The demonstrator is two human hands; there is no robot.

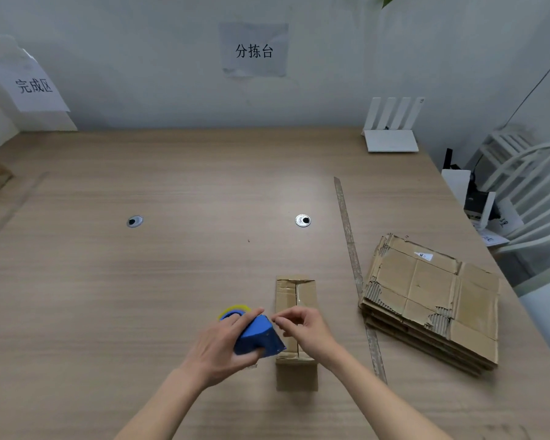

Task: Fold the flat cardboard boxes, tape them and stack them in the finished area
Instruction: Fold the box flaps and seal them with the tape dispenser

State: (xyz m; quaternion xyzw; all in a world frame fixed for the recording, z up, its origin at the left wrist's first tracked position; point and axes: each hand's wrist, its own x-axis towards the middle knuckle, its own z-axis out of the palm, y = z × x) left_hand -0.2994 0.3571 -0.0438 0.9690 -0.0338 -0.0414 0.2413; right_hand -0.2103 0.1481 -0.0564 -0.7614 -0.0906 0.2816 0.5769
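While the left hand (223,344) holds the blue tape dispenser (258,339) low in the frame, the right hand (302,325) pinches near its tip over the small brown cardboard box (296,293), whose long seam runs straight up the frame.

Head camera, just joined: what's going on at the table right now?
A person is taping a folded small cardboard box on the wooden table. The left hand grips a blue tape dispenser beside the box, while the right hand pinches at the tape end over the box top. A stack of flat cardboard boxes waits at right.
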